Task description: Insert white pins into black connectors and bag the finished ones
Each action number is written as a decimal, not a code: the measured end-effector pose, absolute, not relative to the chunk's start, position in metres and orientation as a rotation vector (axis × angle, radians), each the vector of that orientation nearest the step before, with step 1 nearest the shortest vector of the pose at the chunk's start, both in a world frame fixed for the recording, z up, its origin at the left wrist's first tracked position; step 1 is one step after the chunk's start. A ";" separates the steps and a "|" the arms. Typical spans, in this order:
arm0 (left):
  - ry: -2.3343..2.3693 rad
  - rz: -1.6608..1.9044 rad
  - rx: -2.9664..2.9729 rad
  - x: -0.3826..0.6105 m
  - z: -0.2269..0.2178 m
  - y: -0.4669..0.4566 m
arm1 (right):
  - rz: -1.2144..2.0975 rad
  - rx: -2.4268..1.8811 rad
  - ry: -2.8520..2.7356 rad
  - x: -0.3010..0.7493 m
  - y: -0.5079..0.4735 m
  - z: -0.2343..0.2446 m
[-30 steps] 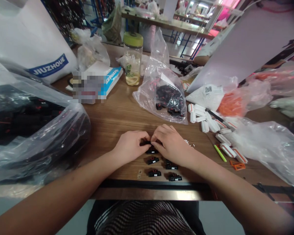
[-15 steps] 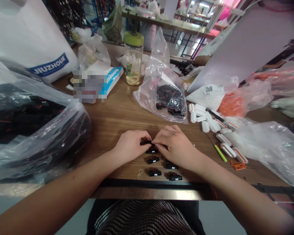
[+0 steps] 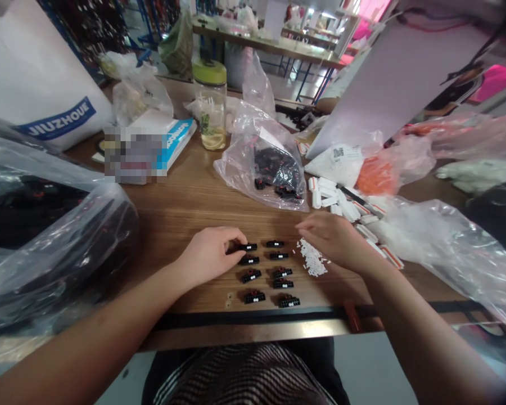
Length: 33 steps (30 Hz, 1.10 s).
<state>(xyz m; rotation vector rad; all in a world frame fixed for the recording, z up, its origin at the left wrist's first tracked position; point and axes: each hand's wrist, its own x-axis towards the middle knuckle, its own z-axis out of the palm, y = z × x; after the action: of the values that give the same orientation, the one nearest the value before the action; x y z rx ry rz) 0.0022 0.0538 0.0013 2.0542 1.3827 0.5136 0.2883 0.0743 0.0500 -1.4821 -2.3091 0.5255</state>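
Now the hands have parted: the left hand [image 3: 208, 253] still pinches the black connector [image 3: 248, 246] heading the left row near the table's [image 3: 185, 208] front edge. The right hand [image 3: 335, 239] has shifted over the white bits [image 3: 313, 260] beside the rows, fingers curled; whether it grips one, I cannot tell.

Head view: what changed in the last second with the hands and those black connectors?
The right hand left the left hand and moved right, over the pile of small white pieces; whether it pinches one is unclear. That uncovered the upper black connectors. The left hand still pinches the top-left black connector on the table; the lower connectors lie as before.
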 end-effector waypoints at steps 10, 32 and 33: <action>1.271 0.711 2.023 -0.010 0.029 0.071 | 0.746 -1.634 -2.209 0.336 0.074 0.013; 1.236 -0.198 2.767 0.070 0.040 0.245 | 0.650 -1.576 -2.122 0.342 0.079 -0.005; 1.227 -0.190 2.770 0.069 0.039 0.246 | 0.653 -1.575 -2.121 0.342 0.079 -0.005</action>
<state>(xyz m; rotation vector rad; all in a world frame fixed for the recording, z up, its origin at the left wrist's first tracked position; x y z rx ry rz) 0.0692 0.2464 0.0394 2.7696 1.2267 -0.1896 0.3417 0.0791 -0.0051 -1.5746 -2.1211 0.6527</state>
